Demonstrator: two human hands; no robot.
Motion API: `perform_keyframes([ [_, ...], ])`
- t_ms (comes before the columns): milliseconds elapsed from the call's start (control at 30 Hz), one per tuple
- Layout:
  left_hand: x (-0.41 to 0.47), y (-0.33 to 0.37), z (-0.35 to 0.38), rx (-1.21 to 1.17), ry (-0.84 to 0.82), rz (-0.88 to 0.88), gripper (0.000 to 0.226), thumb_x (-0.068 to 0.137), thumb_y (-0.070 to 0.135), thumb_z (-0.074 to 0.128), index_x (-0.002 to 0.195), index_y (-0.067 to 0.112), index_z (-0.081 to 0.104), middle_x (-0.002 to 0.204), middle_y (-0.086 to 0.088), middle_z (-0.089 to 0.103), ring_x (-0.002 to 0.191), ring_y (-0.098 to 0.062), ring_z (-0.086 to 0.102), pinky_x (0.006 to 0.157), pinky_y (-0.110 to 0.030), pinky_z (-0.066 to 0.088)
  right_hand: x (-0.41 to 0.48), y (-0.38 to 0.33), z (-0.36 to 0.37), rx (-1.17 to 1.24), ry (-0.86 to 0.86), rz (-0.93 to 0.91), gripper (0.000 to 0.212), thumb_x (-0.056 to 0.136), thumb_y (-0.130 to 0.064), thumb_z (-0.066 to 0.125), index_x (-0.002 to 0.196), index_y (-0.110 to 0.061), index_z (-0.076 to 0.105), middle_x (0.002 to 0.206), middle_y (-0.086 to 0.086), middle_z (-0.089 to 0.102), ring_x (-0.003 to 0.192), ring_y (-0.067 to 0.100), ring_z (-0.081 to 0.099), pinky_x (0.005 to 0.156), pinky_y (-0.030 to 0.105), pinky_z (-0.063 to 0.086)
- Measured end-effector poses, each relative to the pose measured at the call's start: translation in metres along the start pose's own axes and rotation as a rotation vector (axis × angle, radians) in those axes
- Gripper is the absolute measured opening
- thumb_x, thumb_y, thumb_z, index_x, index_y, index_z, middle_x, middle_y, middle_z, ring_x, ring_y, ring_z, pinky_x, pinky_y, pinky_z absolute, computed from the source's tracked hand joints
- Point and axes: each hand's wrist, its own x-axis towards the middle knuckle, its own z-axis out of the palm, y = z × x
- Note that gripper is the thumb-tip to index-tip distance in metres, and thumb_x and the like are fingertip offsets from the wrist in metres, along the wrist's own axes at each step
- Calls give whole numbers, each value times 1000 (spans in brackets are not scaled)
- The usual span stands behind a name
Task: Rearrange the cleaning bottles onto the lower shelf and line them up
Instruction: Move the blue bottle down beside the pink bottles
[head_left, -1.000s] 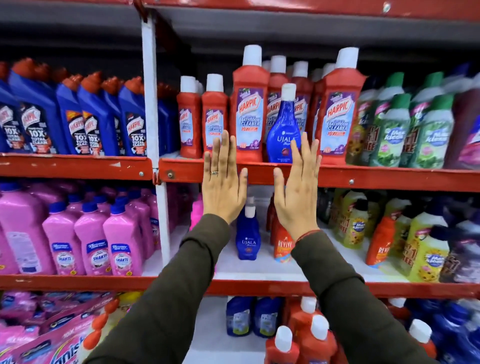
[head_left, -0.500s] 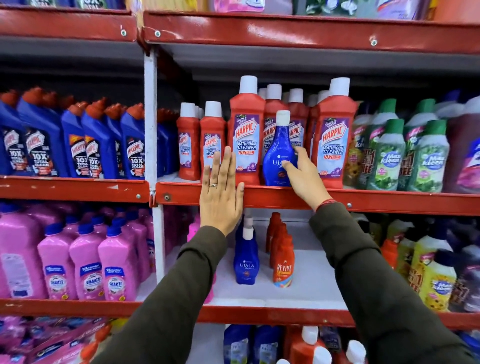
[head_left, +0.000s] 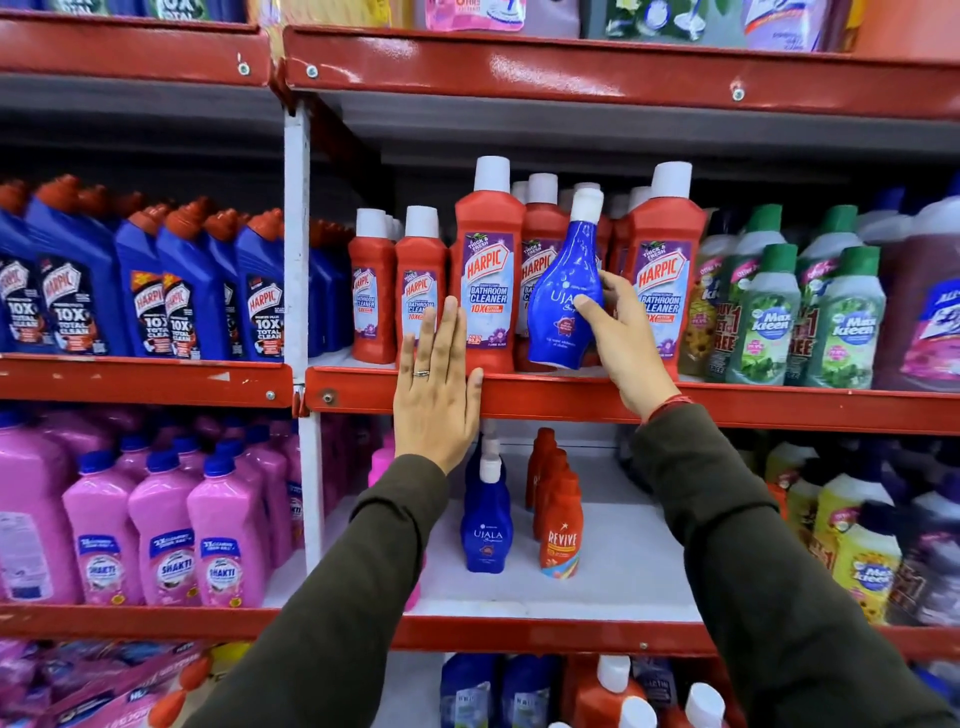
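Observation:
My right hand (head_left: 621, 338) grips a blue Ujala bottle (head_left: 563, 291) with a white cap, tilted and lifted slightly off the upper red shelf (head_left: 779, 402), in front of red Harpic bathroom cleaner bottles (head_left: 488, 291). My left hand (head_left: 436, 395) is flat and open, fingers together, against the edge of that shelf. On the lower shelf (head_left: 613, 566) below stand a row of blue Ujala bottles (head_left: 487, 525) and a row of red Revive bottles (head_left: 558, 525), running front to back, with bare white shelf beside them.
Blue Harpic bottles (head_left: 176, 301) fill the upper left bay, pink Shakti bottles (head_left: 166, 525) the lower left. Green Max Kleen bottles (head_left: 810, 312) stand at upper right, yellow ones (head_left: 862, 566) at lower right. A white upright post (head_left: 298, 260) divides the bays.
My right hand went from open in front of the shelf to gripping the blue Ujala bottle, then tilted and lifted it. My left hand stayed flat against the shelf edge.

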Motion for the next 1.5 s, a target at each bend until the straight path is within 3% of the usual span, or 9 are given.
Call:
perform_keyframes([
  [200, -1, -1, -1, -18, 10, 15, 61, 109, 36, 13, 163, 8, 9, 171, -3, -2, 159, -20, -3, 129, -41, -2, -15, -2, 2, 42, -38, -18, 42, 100, -22, 56, 140, -13, 47, 137, 8, 57, 116, 16, 61, 79, 21, 55],
  [300, -1, -1, -3, -41, 7, 13, 60, 109, 35, 15, 162, 9, 9, 171, -6, 4, 159, -20, -2, 130, -41, 0, -31, 4, 3, 50, -59, -28, 41, 99, -20, 57, 138, -13, 50, 137, 10, 58, 123, 23, 60, 89, 28, 54],
  [500, -25, -1, -10, -130, 42, 4, 59, 108, 32, 20, 161, 6, 14, 170, -12, 15, 159, -22, 7, 130, -38, -1, -77, 25, 10, 75, -71, -33, 34, 98, -19, 58, 131, -22, 52, 134, 3, 60, 121, 16, 61, 97, 33, 54],
  [600, -47, -6, -11, -139, 46, 4, 61, 108, 31, 21, 162, 9, 5, 171, -4, 2, 159, -17, -5, 129, -38, -3, -100, 42, 15, 61, -61, -59, 38, 98, -19, 60, 135, -19, 53, 133, -3, 61, 115, 1, 61, 93, 22, 51],
  [733, -86, -18, -5, -133, 23, -59, 65, 104, 26, 31, 162, 8, 8, 170, -2, 1, 158, -17, -7, 129, -38, -6, -135, 74, 26, 63, -73, -27, 39, 96, -19, 61, 134, -21, 55, 132, -2, 65, 121, 16, 62, 103, 34, 50],
  [867, -125, -29, 6, -151, -23, -102, 68, 102, 25, 33, 162, 9, 6, 171, 0, -5, 158, -17, -8, 129, -39, -5, -170, 102, 36, 54, -116, 49, 40, 93, -24, 63, 133, -27, 56, 128, 0, 67, 116, 20, 66, 88, 29, 54],
  [1133, -202, -41, 37, -135, -159, -168, 73, 102, 27, 33, 162, 9, -5, 170, -2, -19, 158, -20, -11, 129, -42, -4, -210, 155, 55, -10, -184, 158, 42, 95, -21, 64, 134, -29, 53, 134, -7, 61, 121, 14, 61, 92, 35, 58],
  [1367, -245, -40, 60, -98, -249, -204, 74, 104, 32, 29, 160, 5, -11, 168, -11, -23, 158, -23, -14, 128, -39, -10, -209, 194, 66, -57, -120, 235, 44, 94, -16, 66, 135, -22, 52, 135, -2, 60, 122, 13, 59, 91, 30, 59],
  [1500, -255, -39, 67, -81, -256, -180, 74, 104, 31, 29, 160, 5, -11, 168, -12, -23, 158, -23, -13, 129, -40, -7, -208, 207, 67, -76, -98, 252, 45, 94, -10, 65, 136, -15, 51, 135, 1, 59, 117, -7, 56, 88, 12, 53],
])
